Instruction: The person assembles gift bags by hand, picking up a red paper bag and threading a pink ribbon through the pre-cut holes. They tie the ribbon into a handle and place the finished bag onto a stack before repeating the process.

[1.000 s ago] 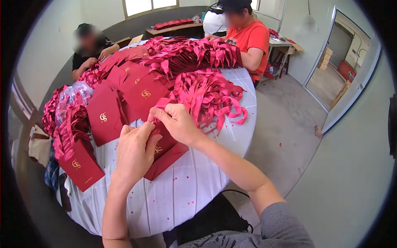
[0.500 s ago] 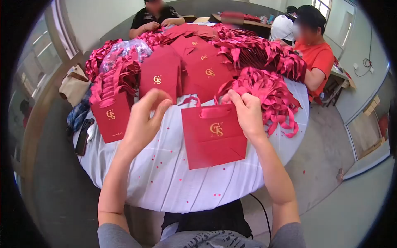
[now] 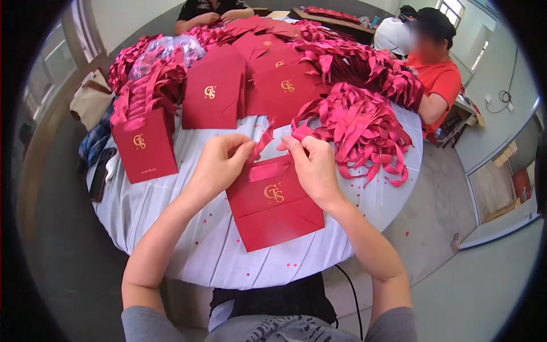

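A red paper gift bag [image 3: 279, 219] with a gold logo lies tilted on the white cloth in front of me. Red ribbon runs through its top edge. My left hand [image 3: 222, 162] is closed at the bag's upper left corner, pinching a ribbon end [image 3: 265, 138] that sticks up. At the upper right corner, my right hand [image 3: 314, 170] pinches another stretch of ribbon [image 3: 302, 132] between thumb and fingers. The two hands are a short distance apart above the bag.
A heap of loose ribbons [image 3: 364, 128] lies to the right. Behind stand several red bags [image 3: 213, 97], with a row of ribboned bags [image 3: 145, 151] at left. A phone [image 3: 101, 176] rests at the table's left edge. Co-workers sit across and at right [image 3: 441, 85].
My left hand has moved right to the bag and closed on the ribbon. The bag has shifted left and nearer to me, tilting lower. My right hand has moved slightly left.
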### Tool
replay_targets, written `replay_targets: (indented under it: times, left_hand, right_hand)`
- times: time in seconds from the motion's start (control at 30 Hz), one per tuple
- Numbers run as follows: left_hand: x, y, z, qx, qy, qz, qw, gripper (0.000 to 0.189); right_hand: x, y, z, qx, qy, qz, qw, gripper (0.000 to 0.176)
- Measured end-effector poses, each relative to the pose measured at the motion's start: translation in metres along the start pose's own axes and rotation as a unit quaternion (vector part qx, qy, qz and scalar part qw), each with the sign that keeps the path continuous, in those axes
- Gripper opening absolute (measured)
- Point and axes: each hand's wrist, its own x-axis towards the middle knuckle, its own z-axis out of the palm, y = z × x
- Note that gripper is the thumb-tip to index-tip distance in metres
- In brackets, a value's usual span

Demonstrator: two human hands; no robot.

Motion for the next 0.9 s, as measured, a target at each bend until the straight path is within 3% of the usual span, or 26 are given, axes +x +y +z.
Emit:
replay_targets:
  times: [0.03, 0.17, 0.27, 0.4, 0.63, 0.73, 0.9]
  left_hand:
    - [-0.001, 0.0, 0.003, 0.028, 0.029, 0.033, 0.999, 0.028]
    - [-0.007, 0.009, -0.008, 0.043, 0.06, -0.012, 0.997, 0.033]
    - [-0.009, 0.01, -0.014, 0.172, -0.048, -0.022, 0.984, 0.033]
    - [-0.001, -0.004, -0.011, 0.044, -0.057, -0.049, 0.996, 0.027]
    - [-0.005, -0.019, 0.008, 0.03, 0.056, -0.018, 0.998, 0.026]
    - [-0.001, -0.041, 0.02, -0.056, 0.101, -0.064, 0.991, 0.026]
    - [-0.002, -0.044, 0.027, -0.05, 0.163, -0.021, 0.985, 0.024]
  right_hand:
    - [-0.001, 0.001, 0.002, -0.018, -0.003, 0.005, 1.0, 0.028]
    - [-0.001, 0.005, 0.003, -0.04, -0.009, 0.021, 0.999, 0.028]
    - [-0.001, 0.009, 0.006, -0.039, -0.004, 0.008, 0.999, 0.029]
    - [-0.003, 0.001, 0.006, -0.072, -0.016, 0.049, 0.996, 0.028]
    - [-0.007, 0.01, 0.014, -0.059, 0.012, -0.011, 0.998, 0.028]
    - [-0.009, 0.014, 0.016, -0.061, 0.009, -0.006, 0.998, 0.029]
    - [-0.008, 0.014, 0.016, -0.063, 0.004, 0.026, 0.998, 0.029]
